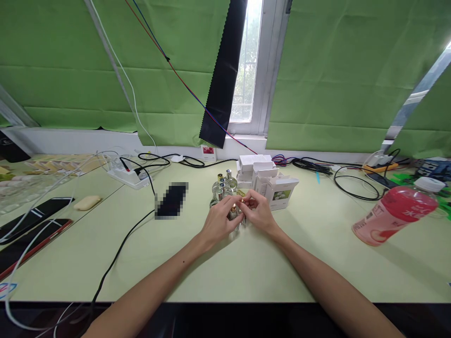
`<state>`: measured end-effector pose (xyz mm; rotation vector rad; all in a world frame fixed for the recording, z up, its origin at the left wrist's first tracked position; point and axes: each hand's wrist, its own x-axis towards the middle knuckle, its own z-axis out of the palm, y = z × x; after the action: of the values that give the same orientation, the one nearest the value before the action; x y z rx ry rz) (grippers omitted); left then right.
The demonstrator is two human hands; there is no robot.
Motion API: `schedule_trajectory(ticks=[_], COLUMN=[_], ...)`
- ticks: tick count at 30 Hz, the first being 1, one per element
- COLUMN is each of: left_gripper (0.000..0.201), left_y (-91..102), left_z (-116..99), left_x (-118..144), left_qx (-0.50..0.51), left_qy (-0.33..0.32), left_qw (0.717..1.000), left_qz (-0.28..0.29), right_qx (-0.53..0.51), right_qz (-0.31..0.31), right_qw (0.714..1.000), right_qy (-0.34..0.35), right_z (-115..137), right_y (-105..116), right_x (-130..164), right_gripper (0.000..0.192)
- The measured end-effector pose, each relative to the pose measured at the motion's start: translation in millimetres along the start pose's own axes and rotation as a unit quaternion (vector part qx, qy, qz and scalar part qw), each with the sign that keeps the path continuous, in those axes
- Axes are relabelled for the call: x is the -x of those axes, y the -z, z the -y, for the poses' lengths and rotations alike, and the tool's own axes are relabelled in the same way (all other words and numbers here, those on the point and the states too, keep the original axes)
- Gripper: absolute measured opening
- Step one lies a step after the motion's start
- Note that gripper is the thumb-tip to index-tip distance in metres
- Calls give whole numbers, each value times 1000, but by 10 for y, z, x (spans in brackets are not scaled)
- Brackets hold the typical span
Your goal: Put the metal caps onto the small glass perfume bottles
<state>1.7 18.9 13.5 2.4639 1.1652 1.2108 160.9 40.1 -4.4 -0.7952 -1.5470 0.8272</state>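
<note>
At the far left of the frame two dark smartphones [33, 220] lie flat on the pale green table [225, 272], with a small cream oval bar [87, 202] just beyond them. A white power strip [128, 177] sits further back, a black cable [120, 253] trailing from it toward the lower edge. Near centre, the left hand [220, 224] is curled around a small clear glass bottle with a gold neck [234, 211], fingers pressed to its side. The right hand [259, 210] meets it, fingertips pinching a tiny gold part [242, 200] at the bottle's top. Just behind stand more small glass bottles with silver caps [223, 184]. Right of them is a cluster of small white cardboard boxes [268, 180]. Toward the right edge a pink plastic drink bottle with a white cap [396, 213] lies on its side.
</note>
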Motion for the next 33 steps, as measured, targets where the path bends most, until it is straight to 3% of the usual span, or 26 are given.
schedule_trajectory(ticks=[33], left_gripper=[33], left_y=[-9], left_z=[27], left_x=[0], left_qx=[1], left_qy=[-14], left_qw=[1000], left_qz=[0], right_qx=[-35], right_qz=[10], right_qw=[999], right_qy=[-39], right_z=[43], right_y=[-4], right_x=[-11], right_gripper=[40])
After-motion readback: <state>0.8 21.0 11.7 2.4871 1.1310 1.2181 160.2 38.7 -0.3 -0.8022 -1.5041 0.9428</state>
